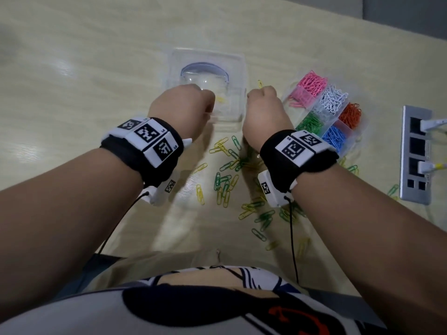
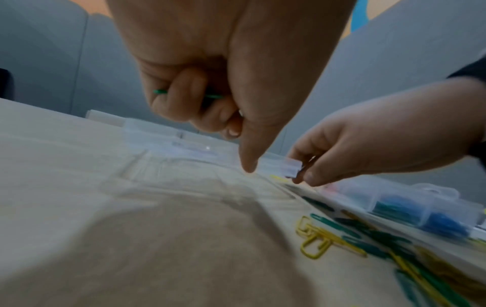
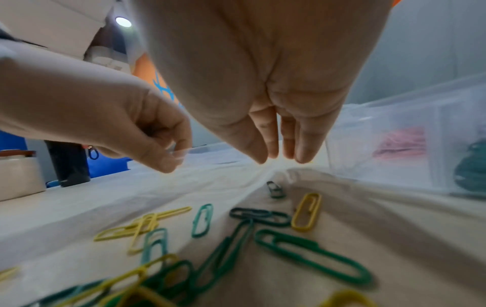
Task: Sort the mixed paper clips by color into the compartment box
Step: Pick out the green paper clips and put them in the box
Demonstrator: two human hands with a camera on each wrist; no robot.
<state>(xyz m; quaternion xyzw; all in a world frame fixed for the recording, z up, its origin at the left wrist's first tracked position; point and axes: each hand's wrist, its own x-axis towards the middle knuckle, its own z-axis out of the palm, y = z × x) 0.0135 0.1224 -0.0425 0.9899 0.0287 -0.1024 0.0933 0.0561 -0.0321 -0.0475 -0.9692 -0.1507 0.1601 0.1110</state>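
Left grip (image 2: 200, 87) curled on green wire clip (image 2: 160, 92); right grip (image 3: 278, 133) fingers straight, holding nothing.

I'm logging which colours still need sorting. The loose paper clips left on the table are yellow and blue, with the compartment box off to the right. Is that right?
Not quite. The loose paper clips on the table are yellow and green, not blue; the head view and the right wrist view both show this. Blue clips lie only inside the compartment box, which does sit to the right.

I wear black wristbands (image 1: 157, 163) with white square-code tags (image 1: 292, 150), thin black cables (image 1: 293, 240), and a printed white shirt (image 1: 188, 305).
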